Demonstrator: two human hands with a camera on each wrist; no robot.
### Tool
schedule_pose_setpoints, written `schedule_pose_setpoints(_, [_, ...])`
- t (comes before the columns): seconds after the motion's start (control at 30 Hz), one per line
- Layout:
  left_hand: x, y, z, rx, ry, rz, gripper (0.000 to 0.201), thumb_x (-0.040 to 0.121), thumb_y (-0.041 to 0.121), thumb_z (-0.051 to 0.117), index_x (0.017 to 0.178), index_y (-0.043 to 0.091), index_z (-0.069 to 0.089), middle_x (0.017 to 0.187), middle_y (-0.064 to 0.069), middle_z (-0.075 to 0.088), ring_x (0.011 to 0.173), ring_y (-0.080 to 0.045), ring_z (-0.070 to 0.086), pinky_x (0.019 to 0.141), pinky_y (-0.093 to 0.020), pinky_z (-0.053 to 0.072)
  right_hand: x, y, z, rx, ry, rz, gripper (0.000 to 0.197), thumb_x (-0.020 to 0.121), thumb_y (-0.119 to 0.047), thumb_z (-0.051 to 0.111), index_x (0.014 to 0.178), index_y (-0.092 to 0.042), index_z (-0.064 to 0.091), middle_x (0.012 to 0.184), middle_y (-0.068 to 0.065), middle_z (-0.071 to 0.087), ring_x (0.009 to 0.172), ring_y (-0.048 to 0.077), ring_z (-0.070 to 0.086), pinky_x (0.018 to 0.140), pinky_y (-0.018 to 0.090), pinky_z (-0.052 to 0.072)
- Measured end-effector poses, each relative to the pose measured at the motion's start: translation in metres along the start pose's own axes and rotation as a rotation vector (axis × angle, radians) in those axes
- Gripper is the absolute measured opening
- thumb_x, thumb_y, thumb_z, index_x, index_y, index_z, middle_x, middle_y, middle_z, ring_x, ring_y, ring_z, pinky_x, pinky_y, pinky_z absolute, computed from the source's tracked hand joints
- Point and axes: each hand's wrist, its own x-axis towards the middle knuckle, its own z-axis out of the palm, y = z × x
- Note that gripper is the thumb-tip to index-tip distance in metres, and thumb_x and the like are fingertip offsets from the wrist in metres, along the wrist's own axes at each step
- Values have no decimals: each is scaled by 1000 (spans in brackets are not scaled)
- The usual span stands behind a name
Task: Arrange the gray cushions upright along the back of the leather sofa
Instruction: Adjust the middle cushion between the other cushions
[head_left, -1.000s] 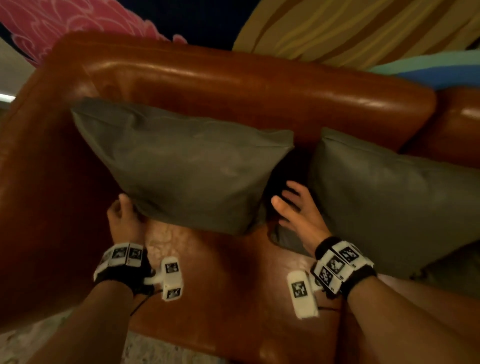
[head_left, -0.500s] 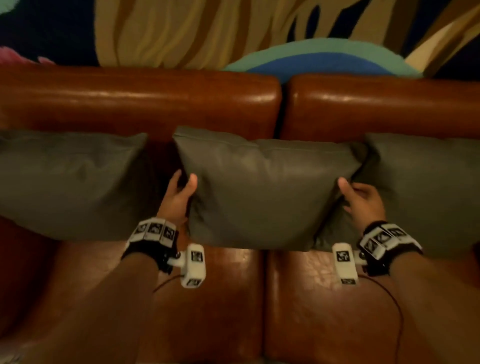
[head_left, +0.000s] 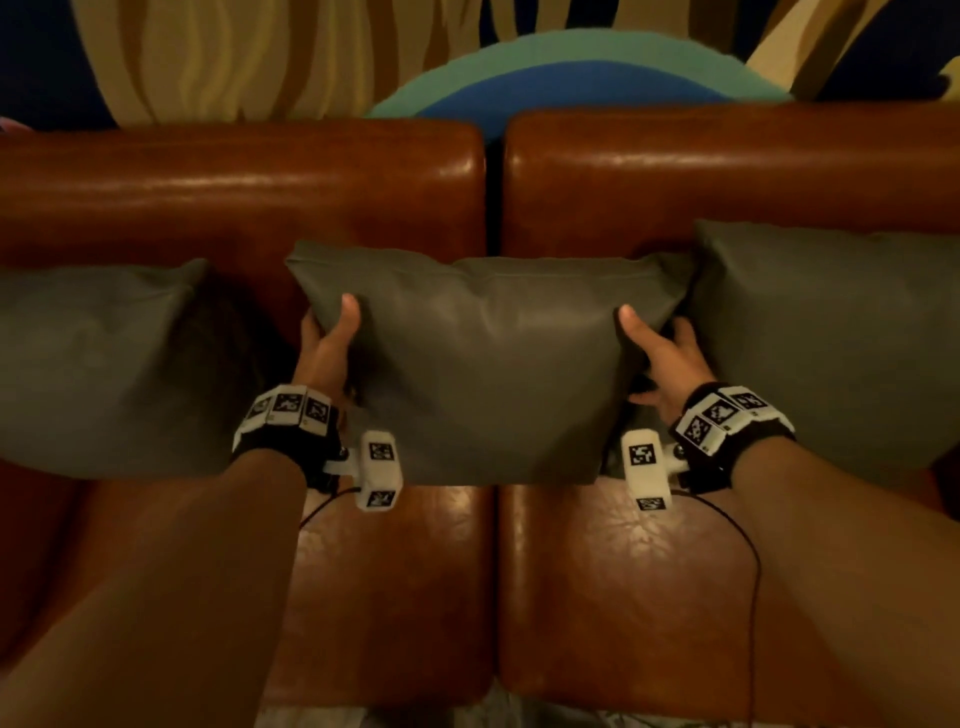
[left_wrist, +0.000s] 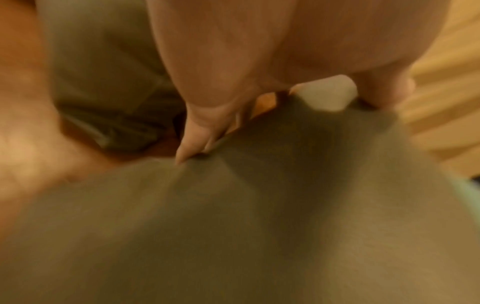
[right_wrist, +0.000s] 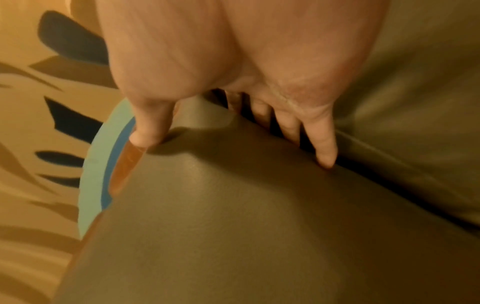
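Three gray cushions stand upright against the brown leather sofa back (head_left: 260, 176). The middle cushion (head_left: 488, 364) straddles the gap between the two back sections. My left hand (head_left: 327, 343) grips its left edge, thumb on the front and fingers behind. My right hand (head_left: 660, 348) grips its right edge the same way. In the left wrist view the thumb and fingers pinch the middle cushion (left_wrist: 233, 226). In the right wrist view the thumb presses the front of the cushion (right_wrist: 233, 216) while the fingers (right_wrist: 322, 148) slip behind it. The left cushion (head_left: 98, 364) and right cushion (head_left: 831, 338) stand untouched.
The two brown seat pads (head_left: 395, 587) lie below the cushions, with a seam down the middle. A thin black cable (head_left: 753, 571) trails from my right wrist over the seat. A patterned wall (head_left: 260, 52) in yellow, blue and teal rises behind the sofa.
One second ago my hands were at the left-end cushion. The view has shifted right, and both hands now grip the middle cushion higher on its sides than half a second ago.
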Motion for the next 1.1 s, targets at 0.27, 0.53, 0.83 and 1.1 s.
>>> schedule_pose_setpoints(0.27, [-15, -17, 1, -122, -60, 199, 79, 75, 47, 76, 145, 34, 43, 143, 3, 58, 130, -23, 57, 106, -51, 46, -12, 8, 2, 191, 34, -245, 60, 76, -35, 77, 128, -42, 49, 126, -14, 62, 115, 11, 60, 97, 51, 49])
schedule_pose_setpoints(0.53, [-12, -25, -10, 6, -49, 84, 93, 58, 67, 79, 141, 47, 43, 145, 9, 55, 129, -24, 55, 106, -57, 44, -7, 23, -2, 134, 32, -198, 72, 81, -34, 73, 141, -39, 33, 135, -9, 55, 122, 17, 55, 103, 54, 45])
schedule_pose_setpoints(0.83, [0, -12, -13, 79, -63, 95, 68, 89, 46, 63, 149, 40, 32, 138, 9, 51, 119, -20, 51, 105, -51, 44, -13, 21, 5, 109, 72, -160, 82, 76, -41, 76, 144, -37, 30, 135, -8, 54, 114, 14, 56, 95, 46, 46])
schedule_pose_setpoints(1.1, [-28, -45, -50, 150, 106, 62, 47, 95, 45, 54, 136, 21, 49, 134, -9, 56, 115, -23, 53, 87, -37, 48, -56, 51, -39, -69, 206, -162, 6, 88, -19, 67, 85, -23, 64, 90, -4, 67, 88, 16, 63, 83, 35, 49])
